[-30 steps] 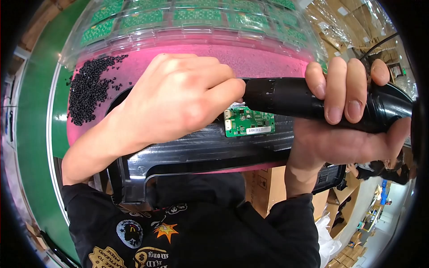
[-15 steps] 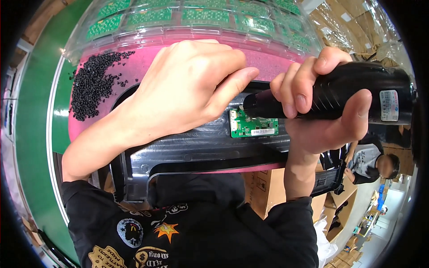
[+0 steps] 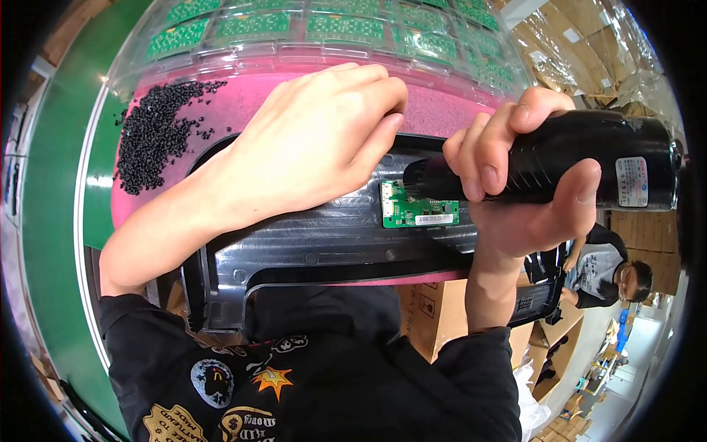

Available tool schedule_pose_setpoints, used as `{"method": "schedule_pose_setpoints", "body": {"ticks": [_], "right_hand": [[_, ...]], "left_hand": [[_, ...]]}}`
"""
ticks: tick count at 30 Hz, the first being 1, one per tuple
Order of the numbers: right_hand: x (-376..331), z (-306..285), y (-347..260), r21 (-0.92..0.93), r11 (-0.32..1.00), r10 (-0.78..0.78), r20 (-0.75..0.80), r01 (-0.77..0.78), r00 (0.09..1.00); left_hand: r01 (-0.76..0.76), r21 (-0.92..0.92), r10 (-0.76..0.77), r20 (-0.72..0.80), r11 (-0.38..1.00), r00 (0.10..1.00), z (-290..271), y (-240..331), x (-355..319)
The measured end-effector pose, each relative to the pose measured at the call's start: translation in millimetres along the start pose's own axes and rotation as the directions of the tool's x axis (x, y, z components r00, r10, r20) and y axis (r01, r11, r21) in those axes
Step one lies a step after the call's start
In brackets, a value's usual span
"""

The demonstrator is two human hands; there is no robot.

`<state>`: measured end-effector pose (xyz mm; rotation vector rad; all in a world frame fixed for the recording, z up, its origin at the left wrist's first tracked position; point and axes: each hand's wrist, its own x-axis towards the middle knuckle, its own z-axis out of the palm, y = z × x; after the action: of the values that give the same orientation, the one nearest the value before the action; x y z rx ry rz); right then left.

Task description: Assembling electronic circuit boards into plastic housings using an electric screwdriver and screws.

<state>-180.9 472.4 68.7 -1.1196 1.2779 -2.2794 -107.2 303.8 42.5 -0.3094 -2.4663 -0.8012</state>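
My right hand [image 3: 526, 188] grips a black electric screwdriver [image 3: 589, 171], its tip pointing left onto a small green circuit board [image 3: 420, 210]. The board sits on a black plastic back cover [image 3: 331, 243] lying across a pink foam mat [image 3: 449, 110]. My left hand [image 3: 317, 147] lies on the cover just left of the board, fingers curled toward the screwdriver tip. What is under those fingertips is hidden.
A heap of small black screws [image 3: 155, 132] lies on the mat at the left. Clear plastic trays of green circuit boards [image 3: 331, 29] stand behind the mat. A green belt [image 3: 55, 162] runs along the left. Another person [image 3: 611, 269] sits at the lower right among cardboard boxes.
My right hand has swung the screwdriver from lying level above the cover to pointing its tip down at the green board. My left hand has shifted right, closer to the board.
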Motion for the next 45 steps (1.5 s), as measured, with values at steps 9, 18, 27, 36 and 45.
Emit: {"method": "schedule_pose_setpoints", "body": {"ticks": [9, 18, 27, 36, 45], "right_hand": [[10, 0, 2, -0.361, 0.931, 0.012, 0.159, 0.046, 0.987], [3, -3, 1, -0.201, 0.979, 0.035, 0.116, -0.011, 0.993], [6, -6, -24, 0.199, 0.957, -0.235, 0.099, 0.212, 0.967], [-1, -10, -51, 0.188, 0.965, -0.201, 0.094, 0.181, 0.975], [-9, 3, -41, 0.238, 0.955, -0.171, -0.042, 0.176, 0.984]], "left_hand": [[0.024, 0.023, -0.026, 0.104, 0.999, 0.994, -6, 5, -1], [-0.024, 0.006, 0.023, 0.122, 1.0, 0.992, -6, 5, -2], [-0.13, -0.049, 0.138, 0.28, 0.99, 0.95, -9, 6, 3], [-0.177, -0.209, 0.217, 0.185, 0.962, 0.959, -6, 5, 4], [-0.155, -0.345, 0.24, 0.22, 0.926, 0.945, -7, 11, 1]]}}
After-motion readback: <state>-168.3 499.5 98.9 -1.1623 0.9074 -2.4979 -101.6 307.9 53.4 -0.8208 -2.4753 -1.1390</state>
